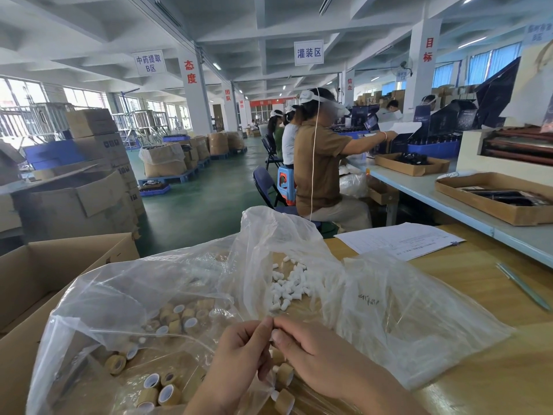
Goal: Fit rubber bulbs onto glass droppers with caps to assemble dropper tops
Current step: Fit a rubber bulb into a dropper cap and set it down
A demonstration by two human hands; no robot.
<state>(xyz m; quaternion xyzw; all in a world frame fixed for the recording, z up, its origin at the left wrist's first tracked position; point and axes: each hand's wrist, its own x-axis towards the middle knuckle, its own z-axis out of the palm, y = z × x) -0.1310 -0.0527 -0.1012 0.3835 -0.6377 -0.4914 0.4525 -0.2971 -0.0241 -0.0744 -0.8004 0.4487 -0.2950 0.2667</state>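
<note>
My left hand (239,351) and my right hand (311,351) meet at the bottom centre, fingertips together, pinching a small white rubber bulb (273,335) between them; the bulb is mostly hidden by the fingers. Just below the hands lie tan wood-look caps (284,373). A heap of loose white rubber bulbs (288,284) sits on the wooden table beyond the hands, inside an opened clear plastic bag (389,319). To the left, another clear bag (125,295) holds several tan caps with white liners (169,393). No glass dropper shows.
An open cardboard box (39,274) stands at the left under the cap bag. Printed paper sheets (398,239) and a pen (522,284) lie on the wooden table (478,384) at right. A seated person (323,169) works ahead at a long bench with cardboard trays (490,202).
</note>
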